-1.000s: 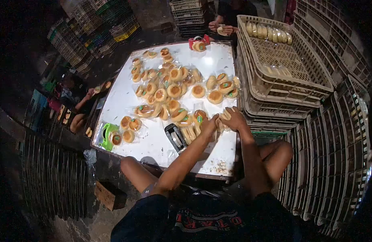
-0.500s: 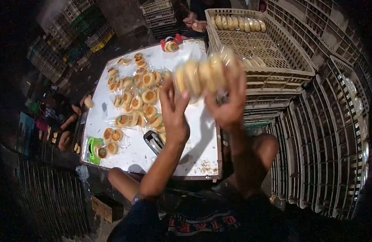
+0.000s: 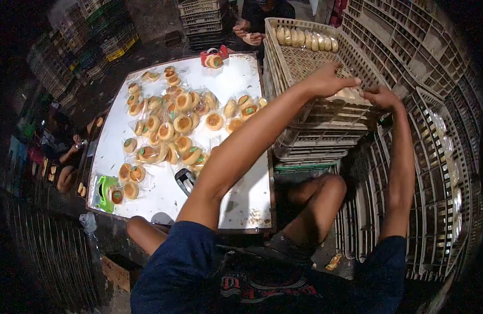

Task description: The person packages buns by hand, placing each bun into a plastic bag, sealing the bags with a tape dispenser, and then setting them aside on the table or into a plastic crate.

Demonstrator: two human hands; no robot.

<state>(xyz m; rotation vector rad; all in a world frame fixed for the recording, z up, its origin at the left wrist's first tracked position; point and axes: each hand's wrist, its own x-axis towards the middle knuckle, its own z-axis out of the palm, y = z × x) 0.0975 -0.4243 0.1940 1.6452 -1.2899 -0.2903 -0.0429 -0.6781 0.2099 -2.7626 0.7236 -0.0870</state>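
My left hand (image 3: 329,82) reaches over the near side of a beige plastic crate (image 3: 325,104), its thumb stretched out and fingers apart. Below it, a clear-wrapped pack of pale bread rolls (image 3: 349,93) shows just inside the crate's near wall, partly hidden by my hands. My right hand (image 3: 382,98) is at the crate's near right corner, fingers curled together at the end of that pack. Another row of wrapped rolls (image 3: 307,39) lies along the crate's far wall.
A white table (image 3: 241,209) carries many bagged round buns (image 3: 182,123), a black tape dispenser (image 3: 185,180), a green one (image 3: 106,193) and a red one (image 3: 214,54). Stacked crates (image 3: 409,172) stand at my right. Other people sit beyond the table and at far left.
Both hands have moved right from above the table to the crate, taking the pack of rolls there. My left hand has spread off it. The view has shifted, showing more buns on the table.
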